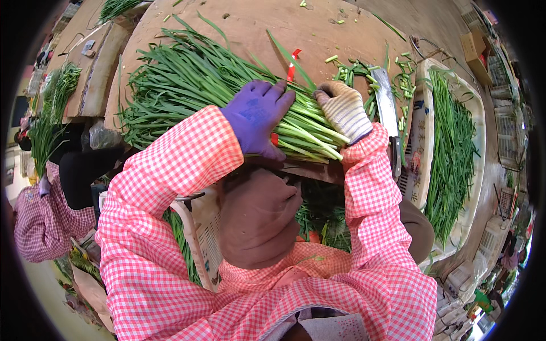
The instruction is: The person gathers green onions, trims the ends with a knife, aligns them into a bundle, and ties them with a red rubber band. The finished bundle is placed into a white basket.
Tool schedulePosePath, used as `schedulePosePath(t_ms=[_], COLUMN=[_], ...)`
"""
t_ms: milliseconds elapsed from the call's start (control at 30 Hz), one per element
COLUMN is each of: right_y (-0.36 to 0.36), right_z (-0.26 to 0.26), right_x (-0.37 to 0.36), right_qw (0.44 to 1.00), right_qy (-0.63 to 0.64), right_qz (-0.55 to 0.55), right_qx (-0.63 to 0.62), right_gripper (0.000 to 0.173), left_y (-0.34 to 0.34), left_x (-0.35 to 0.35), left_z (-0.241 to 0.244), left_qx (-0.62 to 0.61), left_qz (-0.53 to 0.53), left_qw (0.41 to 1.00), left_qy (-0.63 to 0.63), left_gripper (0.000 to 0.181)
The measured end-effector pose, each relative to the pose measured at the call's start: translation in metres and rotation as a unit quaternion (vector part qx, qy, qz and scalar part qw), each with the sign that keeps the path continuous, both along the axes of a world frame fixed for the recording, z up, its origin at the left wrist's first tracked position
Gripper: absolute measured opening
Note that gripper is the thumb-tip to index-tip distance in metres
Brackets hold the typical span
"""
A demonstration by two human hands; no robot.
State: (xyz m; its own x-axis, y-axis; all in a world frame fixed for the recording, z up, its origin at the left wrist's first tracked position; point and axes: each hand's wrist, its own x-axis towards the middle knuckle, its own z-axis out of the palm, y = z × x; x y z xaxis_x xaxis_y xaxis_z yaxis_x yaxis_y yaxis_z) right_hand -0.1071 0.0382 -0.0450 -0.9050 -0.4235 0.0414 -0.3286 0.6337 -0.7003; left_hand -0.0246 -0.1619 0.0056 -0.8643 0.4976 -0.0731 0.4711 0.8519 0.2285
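A large bundle of garlic chives [183, 85] lies across the wooden table, green leaves to the left and pale stem ends [318, 136] to the right. My left hand [258, 117], in a purple coated glove, is spread over the bundle and holds it around the stems. My right hand [343, 108], in a striped knit glove, is curled against the stems' far side. Its fingertips meet the end of a loose leaf [290, 59]; the exact grip is partly hidden. Red tape [293, 66] stands up behind the bundle, and another red piece [274, 138] shows beside my left thumb.
A cleaver [386, 96] lies at the table's right edge among cut stem trimmings [403, 81]. Beyond it stands a white plastic crate [480, 115] of garlic chives. A crate [207, 238] is by my legs. On the left, a co-worker's gloved hand [44, 186] holds chives.
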Motion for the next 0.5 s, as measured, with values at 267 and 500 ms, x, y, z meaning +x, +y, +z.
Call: schedulePosePath(t_ms=[267,500], right_y=[0.055,0.09], right_z=[0.032,-0.015], right_x=[-0.032,-0.042], right_qw=[0.94,0.997], right_qy=[-0.07,0.013], right_qz=[-0.174,-0.076], right_qx=[-0.286,0.027], right_gripper=[0.022,0.024], left_y=[0.0,0.002], left_x=[-0.004,-0.004], left_z=[0.0,0.002], left_qx=[-0.019,-0.022], left_qz=[0.003,-0.004], left_qw=[1.0,1.0], left_qy=[-0.018,-0.012], left_gripper=[0.109,0.11])
